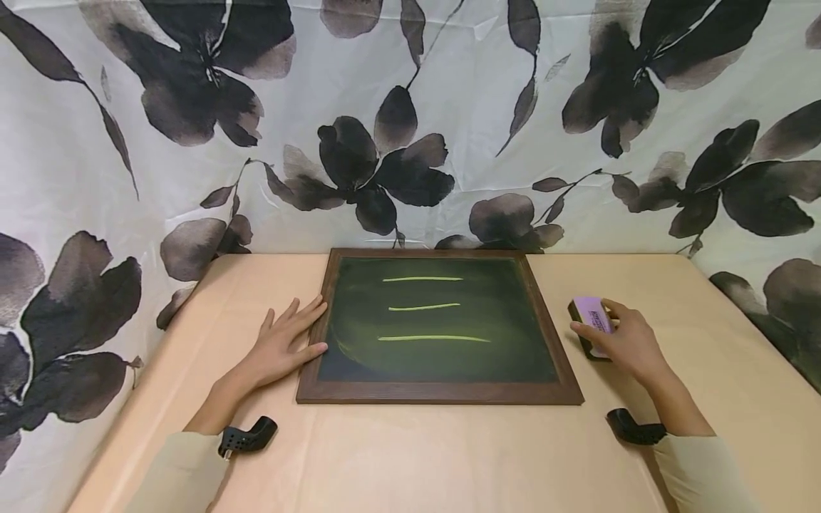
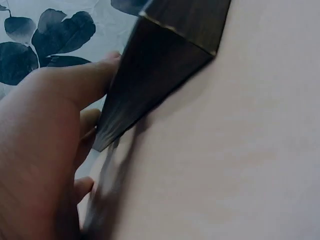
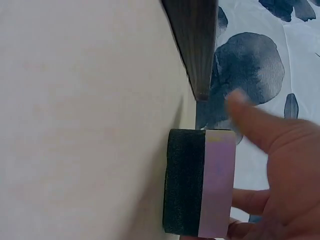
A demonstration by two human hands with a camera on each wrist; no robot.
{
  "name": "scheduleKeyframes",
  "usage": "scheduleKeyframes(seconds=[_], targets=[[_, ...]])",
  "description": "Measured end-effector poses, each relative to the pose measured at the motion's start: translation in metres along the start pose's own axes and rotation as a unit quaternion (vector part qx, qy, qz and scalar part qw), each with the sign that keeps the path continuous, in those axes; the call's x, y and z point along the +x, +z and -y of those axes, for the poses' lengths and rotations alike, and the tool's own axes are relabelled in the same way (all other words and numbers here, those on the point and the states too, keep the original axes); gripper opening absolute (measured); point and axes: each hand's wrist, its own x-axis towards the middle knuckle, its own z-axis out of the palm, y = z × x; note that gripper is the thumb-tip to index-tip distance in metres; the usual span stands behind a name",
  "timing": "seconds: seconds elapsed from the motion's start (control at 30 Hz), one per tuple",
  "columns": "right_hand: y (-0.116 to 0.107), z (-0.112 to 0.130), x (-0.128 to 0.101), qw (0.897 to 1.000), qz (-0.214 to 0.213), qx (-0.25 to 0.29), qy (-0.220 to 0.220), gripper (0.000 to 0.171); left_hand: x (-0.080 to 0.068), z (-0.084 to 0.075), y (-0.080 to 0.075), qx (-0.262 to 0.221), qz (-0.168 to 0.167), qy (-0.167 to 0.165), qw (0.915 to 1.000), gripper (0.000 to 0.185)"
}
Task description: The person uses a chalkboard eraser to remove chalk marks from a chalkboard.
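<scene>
A framed chalkboard [image 1: 436, 363] lies on the table with three yellow chalk lines across its dark green surface. At its left side, my left hand [image 1: 282, 349] has its fingers spread and touches the brown wooden frame [image 2: 155, 60] with thumb and fingertips. To the right of the board is a chalkboard eraser [image 1: 591, 320] with a lilac top and a dark felt underside. My right hand [image 1: 631, 345] is at the eraser, its fingers along the far side. In the right wrist view the thumb [image 3: 255, 117] is blurred and stands away from the eraser block [image 3: 217, 185].
The light wooden table [image 1: 410, 456] extends around the board. A white cloth with dark flowers [image 1: 487, 92] hangs behind the table and along its sides. Black wrist-worn devices [image 1: 249, 434] sit at both beige sleeves [image 1: 702, 474].
</scene>
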Motion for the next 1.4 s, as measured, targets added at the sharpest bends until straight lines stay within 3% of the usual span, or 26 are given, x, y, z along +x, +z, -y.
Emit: scheduleKeyframes(seconds=[0.2,0.57,0.97,1.4], targets=[[-0.006,0.001,-0.005,0.999,-0.02,-0.012,0.025,0.086,0.006,-0.004,-0.002,0.026,-0.018,0.021,0.9993,0.073],[-0.002,0.0,-0.007,0.997,-0.038,-0.015,0.061,0.083,0.004,-0.006,0.002,0.041,0.0,0.004,0.9991,0.073],[-0.01,0.037,0.013,0.999,-0.039,-0.021,-0.027,0.073,0.001,-0.003,0.003,0.049,0.003,0.0,0.9988,0.073],[0.016,0.085,0.044,0.993,0.016,-0.037,-0.11,0.063,-0.002,0.0,0.004,0.047,-0.001,0.003,0.9989,0.073]])
